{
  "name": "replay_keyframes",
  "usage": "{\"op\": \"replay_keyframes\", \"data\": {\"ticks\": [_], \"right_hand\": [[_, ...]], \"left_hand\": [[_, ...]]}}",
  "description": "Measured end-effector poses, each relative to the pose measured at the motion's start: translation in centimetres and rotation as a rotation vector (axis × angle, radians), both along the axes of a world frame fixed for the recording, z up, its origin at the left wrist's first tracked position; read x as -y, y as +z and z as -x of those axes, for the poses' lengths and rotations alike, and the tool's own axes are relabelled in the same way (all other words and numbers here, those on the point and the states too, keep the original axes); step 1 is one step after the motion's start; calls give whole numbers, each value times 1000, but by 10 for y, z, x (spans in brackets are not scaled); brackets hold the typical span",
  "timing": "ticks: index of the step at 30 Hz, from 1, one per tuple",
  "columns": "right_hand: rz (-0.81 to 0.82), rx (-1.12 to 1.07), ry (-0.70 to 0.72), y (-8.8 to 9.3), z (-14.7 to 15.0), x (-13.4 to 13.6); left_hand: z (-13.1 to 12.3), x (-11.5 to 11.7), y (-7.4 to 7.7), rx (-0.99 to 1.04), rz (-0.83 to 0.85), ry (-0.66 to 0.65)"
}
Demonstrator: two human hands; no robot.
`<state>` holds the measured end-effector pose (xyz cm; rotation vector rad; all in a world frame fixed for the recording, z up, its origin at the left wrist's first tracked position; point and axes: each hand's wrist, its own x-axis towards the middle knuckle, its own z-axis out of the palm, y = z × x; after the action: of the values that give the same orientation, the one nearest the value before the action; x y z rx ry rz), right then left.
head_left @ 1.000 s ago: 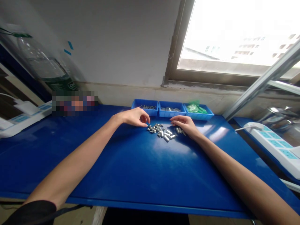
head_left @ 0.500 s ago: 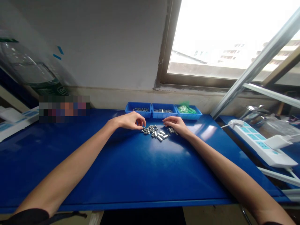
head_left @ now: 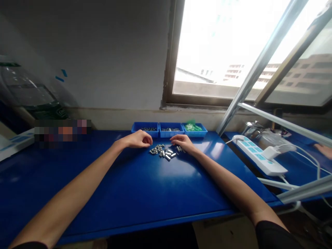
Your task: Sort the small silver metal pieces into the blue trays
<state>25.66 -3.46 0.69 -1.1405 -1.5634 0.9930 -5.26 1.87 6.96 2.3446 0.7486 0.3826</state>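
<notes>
Small silvery metal cylinders (head_left: 168,157) and shorter metal pieces (head_left: 157,149) lie in a loose pile on the blue table (head_left: 145,193). My left hand (head_left: 138,139) is just off the pile's left side, fingers curled in towards the thumb; whatever is between the fingertips is hidden. On the other side, my right hand (head_left: 184,142) hovers with bent fingers close together, their tips towards the pile. A few metal cylinders (head_left: 178,148) lie below its palm, partly covered by it. I cannot make out anything in its fingers.
Three blue bins stand along the wall: the left bin (head_left: 134,128) and middle bin (head_left: 171,133) hold metal parts, the right bin (head_left: 198,134) green plastic. A metal frame (head_left: 241,90) and white power strip (head_left: 259,155) are at right, a large plastic bottle (head_left: 28,86) at left.
The view has swung right and up. My left hand has lifted slightly away from the pile's left edge, where its fingertips were at the pieces. My right hand keeps nearly the same place.
</notes>
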Motion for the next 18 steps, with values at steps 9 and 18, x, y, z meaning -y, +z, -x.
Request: {"op": "replay_keyframes", "data": {"ticks": [9, 18], "right_hand": [[-3, 16, 17, -5, -2, -2], [-4, 26, 23, -1, 0, 1]], "left_hand": [[-13, -10, -14, 824, 217, 605], [-9, 0, -15, 453, -171, 483]]}}
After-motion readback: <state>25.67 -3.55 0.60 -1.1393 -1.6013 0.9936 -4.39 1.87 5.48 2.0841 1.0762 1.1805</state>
